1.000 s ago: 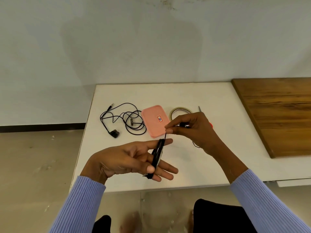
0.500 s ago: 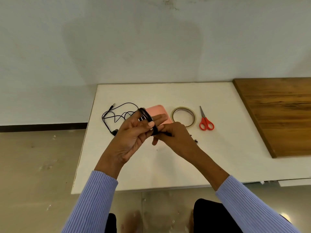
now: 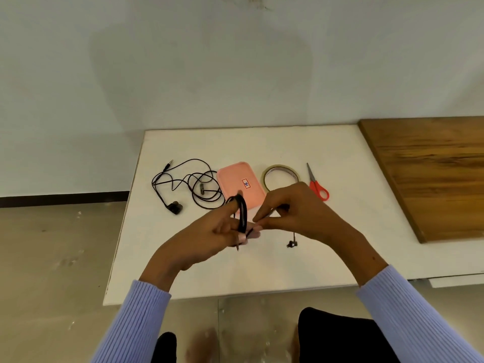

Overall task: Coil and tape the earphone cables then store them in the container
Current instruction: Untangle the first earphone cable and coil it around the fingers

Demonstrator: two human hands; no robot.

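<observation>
1. Your left hand (image 3: 209,238) has its grip closed on the coiled cable (image 3: 243,213), wound around the fingers; your right hand (image 3: 296,210) pinches the free end.
2. The cable looks thin, soft and springy, so pinch across all loops.
3. Both hands are raised above the bench (image 3: 262,271), near the pink container (image 3: 241,184).

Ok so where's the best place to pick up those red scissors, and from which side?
Likely by the red handle loops, coming from the near side with the right hand. The scissors lie flat and closed, blades pointing away, handles nearest the person.
</observation>
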